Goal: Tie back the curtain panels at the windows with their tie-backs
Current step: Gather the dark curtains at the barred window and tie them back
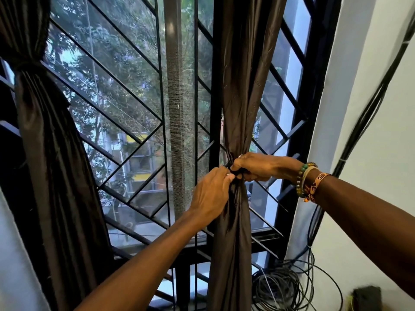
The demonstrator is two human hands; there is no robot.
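At the far left, the left curtain panel hangs gathered, cinched high up by its knotted tie-back. The window grille and a strip of insect mesh fill the middle.

Right of the mesh, the right curtain panel is bunched into a narrow waist, and both hands meet there. The left grip is clenched at the front of the bunch, pinching dark material that looks like one end of the tie-back. The right grip, bracelets on its wrist, is curled round the band from the other side.

The step looks like drawing the knot tight. To do it well:
- pull the two ends apart evenly and level;
- keep every fold inside the loop;
- match the height of the left knot if the pair should look alike.

A cable coil lies on the floor below, so watch your footing.
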